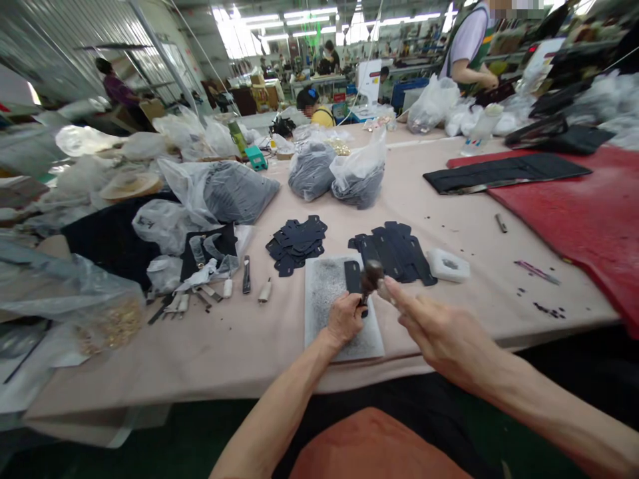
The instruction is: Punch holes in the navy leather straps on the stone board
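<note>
Orange lap (pixel 379 446) cut off below pad (pixel 324 293), right hand (pixel 439 332) clamped on hammer (pixel 372 271), handle mostly hidden, blurred head pointing left over pad's far edge, left hand (pixel 344 319) fisted on pad, its grip hidden, dark strip (pixel 352 276) on pad, long axis running away.

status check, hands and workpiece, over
Left hand fisted on small tool, atop dark piece on grey pad. Right hand grips hammer, head just above. Nothing between.
</note>
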